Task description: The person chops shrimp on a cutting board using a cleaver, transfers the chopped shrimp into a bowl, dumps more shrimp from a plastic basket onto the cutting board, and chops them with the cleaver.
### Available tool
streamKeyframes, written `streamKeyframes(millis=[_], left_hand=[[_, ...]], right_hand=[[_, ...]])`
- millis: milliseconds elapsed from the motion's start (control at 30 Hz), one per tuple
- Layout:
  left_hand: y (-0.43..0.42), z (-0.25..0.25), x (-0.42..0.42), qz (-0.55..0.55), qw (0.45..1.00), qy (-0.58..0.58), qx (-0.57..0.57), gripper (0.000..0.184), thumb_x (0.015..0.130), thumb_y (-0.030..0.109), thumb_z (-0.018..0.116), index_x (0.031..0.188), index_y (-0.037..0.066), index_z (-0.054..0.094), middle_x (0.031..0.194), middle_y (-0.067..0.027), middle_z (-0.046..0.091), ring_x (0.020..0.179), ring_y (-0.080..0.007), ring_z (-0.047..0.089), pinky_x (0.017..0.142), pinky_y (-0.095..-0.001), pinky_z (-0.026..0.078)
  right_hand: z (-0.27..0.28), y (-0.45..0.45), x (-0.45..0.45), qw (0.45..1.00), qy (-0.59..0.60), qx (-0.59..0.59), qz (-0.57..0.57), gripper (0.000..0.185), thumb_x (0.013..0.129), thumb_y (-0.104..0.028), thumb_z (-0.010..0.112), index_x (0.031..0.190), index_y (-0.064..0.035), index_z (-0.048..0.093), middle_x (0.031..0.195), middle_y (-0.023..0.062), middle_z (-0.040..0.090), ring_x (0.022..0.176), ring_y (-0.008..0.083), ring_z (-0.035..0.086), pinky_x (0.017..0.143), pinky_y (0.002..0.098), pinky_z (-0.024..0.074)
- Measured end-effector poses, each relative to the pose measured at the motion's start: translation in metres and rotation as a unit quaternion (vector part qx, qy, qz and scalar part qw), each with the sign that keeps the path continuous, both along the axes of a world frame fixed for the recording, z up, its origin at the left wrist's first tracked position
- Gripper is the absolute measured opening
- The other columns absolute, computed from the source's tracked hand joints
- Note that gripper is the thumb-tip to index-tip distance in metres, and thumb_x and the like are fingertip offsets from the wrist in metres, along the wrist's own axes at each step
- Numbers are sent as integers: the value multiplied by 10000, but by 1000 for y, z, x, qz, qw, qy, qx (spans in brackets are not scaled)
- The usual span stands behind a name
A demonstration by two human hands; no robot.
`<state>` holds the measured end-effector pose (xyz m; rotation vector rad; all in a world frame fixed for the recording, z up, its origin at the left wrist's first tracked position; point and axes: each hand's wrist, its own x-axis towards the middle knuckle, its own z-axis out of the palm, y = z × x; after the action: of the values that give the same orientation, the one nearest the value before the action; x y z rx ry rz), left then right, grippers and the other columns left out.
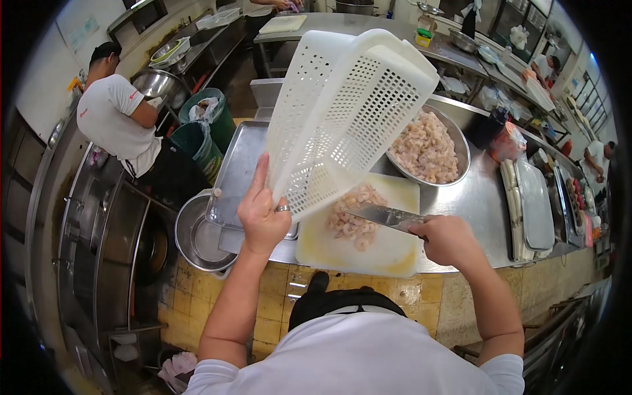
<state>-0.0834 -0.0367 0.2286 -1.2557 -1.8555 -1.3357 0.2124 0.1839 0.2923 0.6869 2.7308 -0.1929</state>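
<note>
My left hand (264, 220) grips the lower end of a white perforated plastic basket (299, 125), its index finger stretched along the side. The basket is tilted up over a white cutting board (395, 257), and no food shows inside it. On the board lies a pile of peeled shrimp (359, 234). My right hand (447, 240) is wrapped round the handle of a broad-bladed knife (385, 215), whose blade reaches the right side of the pile. Behind the board, a steel bowl (467, 161) holds a heap of shrimp pieces (428, 148), partly hidden by the basket.
A steel tray (240, 171) lies left of the board, with a steel pot (191, 247) below. Trays (534, 204) and a dark bottle (490, 126) stand at the right. Green bins (227, 122) and a person in white (108, 108) are at the left; other people work farther back.
</note>
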Motion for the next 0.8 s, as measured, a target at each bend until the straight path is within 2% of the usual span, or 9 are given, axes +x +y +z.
streamKeyframes(millis=[100, 233, 333, 433, 500, 600, 633, 700, 800], left_hand=[[1, -1, -3, 10, 1000, 20, 3, 310, 651, -102, 659, 629, -5, 366, 1449, -304, 620, 839, -336, 777, 651, -340, 586], [4, 6, -1, -5, 999, 44, 11, 302, 653, -100, 662, 629, -4, 377, 1449, -306, 620, 856, -335, 781, 650, -343, 586], [7, 8, 0, -15, 997, 66, 24, 296, 655, -100, 662, 634, -4, 382, 1447, -308, 620, 869, -336, 784, 641, -344, 583], [7, 8, -4, -12, 998, 64, 23, 300, 658, -102, 659, 642, 1, 378, 1445, -307, 623, 898, -347, 785, 647, -343, 585], [3, 7, -5, -2, 999, 33, 8, 322, 661, -104, 656, 646, 12, 357, 1443, -305, 625, 920, -358, 783, 655, -341, 590], [-5, -2, -16, 12, 1000, 12, -2, 121, 676, -112, 642, 724, -39, 559, 1450, -295, 622, 927, -371, 780, 717, -360, 601], [-8, -1, -21, 30, 999, 13, 4, 141, 688, -113, 636, 813, -52, 619, 1424, -285, 646, 925, -351, 783, 744, -364, 601], [-12, 2, -35, 64, 998, 16, 15, 305, 712, -116, 624, 992, -79, 738, 1370, -264, 693, 920, -311, 791, 798, -372, 601], [-28, 11, -79, 66, 988, -134, 36, 492, 769, -116, 599, 1236, -49, 741, 1193, -203, 782, 926, -225, 784, 849, -365, 588]], right_hand=[[0, -9, -3, 998, 62, -14, -19, 477, 868, -50, 598, 1261, -253, 776, 1054, 108, 729, 970, 345, 724, 836, 474, 591], [-27, -17, -26, 980, 197, -28, -8, 443, 875, -51, 597, 1261, -207, 751, 1041, 131, 709, 950, 355, 721, 819, 486, 589], [-48, -16, -51, 975, 223, -13, -18, 420, 877, -57, 607, 1263, -171, 729, 1021, 146, 688, 939, 357, 720, 800, 492, 587], [-55, -14, -40, 981, 190, 22, 14, 416, 876, -56, 608, 1262, -156, 727, 1021, 157, 688, 921, 361, 719, 782, 493, 587], [-45, -18, -15, 990, 142, -1, 12, 423, 872, -52, 614, 1265, -158, 728, 1022, 146, 690, 912, 361, 720, 776, 494, 587], [-35, -22, 22, 997, 75, -26, 2, 428, 867, -54, 630, 1270, -159, 732, 1020, 129, 695, 895, 364, 718, 775, 490, 587], [-35, -25, 31, 998, 54, -33, -5, 429, 866, -56, 637, 1272, -159, 734, 1019, 124, 698, 888, 365, 716, 776, 488, 587], [-38, -32, 43, 994, 86, -50, -40, 429, 867, -60, 644, 1273, -158, 745, 1005, 122, 701, 883, 370, 712, 778, 484, 586], [-45, -38, 51, 983, 143, -75, -89, 420, 867, -62, 647, 1263, -144, 761, 978, 134, 700, 873, 378, 706, 779, 481, 579]])
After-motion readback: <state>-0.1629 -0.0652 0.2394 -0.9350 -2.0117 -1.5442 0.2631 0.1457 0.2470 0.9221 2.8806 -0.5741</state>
